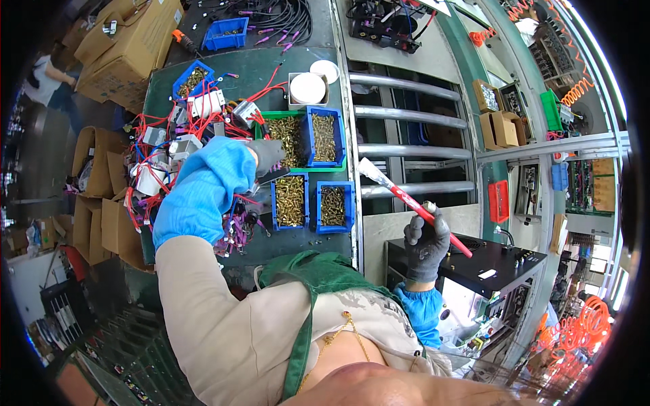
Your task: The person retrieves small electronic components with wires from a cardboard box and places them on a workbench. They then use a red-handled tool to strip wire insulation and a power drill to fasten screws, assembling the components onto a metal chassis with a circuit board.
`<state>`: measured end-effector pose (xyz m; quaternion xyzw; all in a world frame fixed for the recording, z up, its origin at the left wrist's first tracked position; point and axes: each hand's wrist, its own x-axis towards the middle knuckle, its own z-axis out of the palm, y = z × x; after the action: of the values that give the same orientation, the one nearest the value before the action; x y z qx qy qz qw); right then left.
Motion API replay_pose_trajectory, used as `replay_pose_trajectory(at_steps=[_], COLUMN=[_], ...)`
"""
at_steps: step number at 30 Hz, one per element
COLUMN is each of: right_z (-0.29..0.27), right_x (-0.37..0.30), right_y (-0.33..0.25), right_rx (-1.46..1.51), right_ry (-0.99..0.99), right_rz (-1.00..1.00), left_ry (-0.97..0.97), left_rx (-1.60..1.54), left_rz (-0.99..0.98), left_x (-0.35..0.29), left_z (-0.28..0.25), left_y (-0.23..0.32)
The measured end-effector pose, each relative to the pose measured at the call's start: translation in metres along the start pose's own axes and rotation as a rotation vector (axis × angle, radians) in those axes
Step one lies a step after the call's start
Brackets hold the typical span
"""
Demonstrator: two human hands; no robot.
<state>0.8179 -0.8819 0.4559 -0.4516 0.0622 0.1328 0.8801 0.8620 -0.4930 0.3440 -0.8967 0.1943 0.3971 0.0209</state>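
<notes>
My right hand (428, 238), in a grey glove and blue sleeve cover, is closed round the red handle of a brush (413, 203). The brush's pale flat end points up and left, over metal rollers. My left hand (269, 155), also gloved in grey, is at the left edge of a green tray (298, 169) of brass-coloured screws (283, 132). Its fingers are curled together; what they hold, if anything, is hidden. Beside that hand lies a tangle of red wires (152, 186) with grey and white box-shaped parts (206, 103).
Blue bins of screws (290, 201) stand along the green bench. White round lids (307, 88) lie beyond them. Steel rollers (409, 117) run right of the bench. A black-topped unit (501, 264) stands near my right hand. Cardboard boxes (122, 223) are at left.
</notes>
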Motion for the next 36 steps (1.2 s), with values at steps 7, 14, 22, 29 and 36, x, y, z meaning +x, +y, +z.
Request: replay_pose_trajectory(at_steps=[7, 14, 22, 29, 36], right_z=[0.000, 0.027, 0.008, 0.022, 0.031], right_x=[0.001, 0.012, 0.014, 0.016, 0.024], right_y=[-0.001, 0.002, -0.003, -0.007, -0.006], right_rx=[0.011, -0.029, 0.093, 0.207, 0.211], right_ry=[-0.036, -0.115, -0.146, -0.222, -0.513], right_rz=[-0.024, -0.023, -0.057, -0.047, 0.068], left_ry=[0.866, 1.118, 1.793, 1.520, 1.142], left_rx=[-0.570, -0.661, -1.089, -1.210, -1.544], left_rz=[-0.202, -0.207, -0.089, 0.094, 0.076], left_x=[-0.081, -0.148, -0.239, -0.248, -0.176], left_z=[0.037, 0.063, 0.004, -0.017, 0.028], left_y=[-0.048, -0.016, 0.036, 0.079, 0.113])
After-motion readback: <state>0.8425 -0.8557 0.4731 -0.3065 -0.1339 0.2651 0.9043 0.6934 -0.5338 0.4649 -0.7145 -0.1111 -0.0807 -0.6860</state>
